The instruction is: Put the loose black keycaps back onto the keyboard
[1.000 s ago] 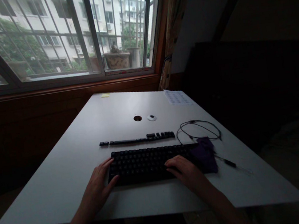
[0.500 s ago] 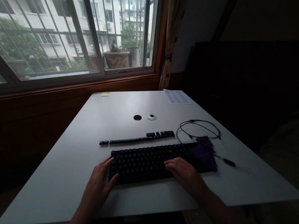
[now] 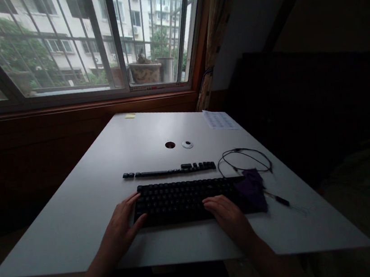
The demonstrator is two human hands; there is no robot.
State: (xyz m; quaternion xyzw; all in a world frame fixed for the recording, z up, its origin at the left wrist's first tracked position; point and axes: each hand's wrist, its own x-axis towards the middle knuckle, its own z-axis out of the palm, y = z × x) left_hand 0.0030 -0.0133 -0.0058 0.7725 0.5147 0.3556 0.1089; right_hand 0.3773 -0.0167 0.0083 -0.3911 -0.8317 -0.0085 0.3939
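Observation:
A black keyboard [image 3: 176, 203] lies on the white table in front of me. My left hand [image 3: 124, 219] grips its left end, the fingers at the upper left corner and the thumb over the lower left keys. Over the keys right of centre, my right hand [image 3: 227, 214] has its fingers pressed together, with the tips down at the keys. Whatever they pinch, if anything, is hidden. Just beyond the keyboard runs a row of loose black keycaps [image 3: 155, 173]. A purple cloth [image 3: 251, 192] covers part of the keyboard's right end.
Right of the keycaps is a coiled black cable [image 3: 258, 149]. A dark-handled tool with thin wires [image 3: 282, 200] lies beside the cloth. Farther back are a round hole [image 3: 170, 145], a white ring cover [image 3: 187, 145], a printed sheet [image 3: 220, 119] and a yellow note [image 3: 130, 116].

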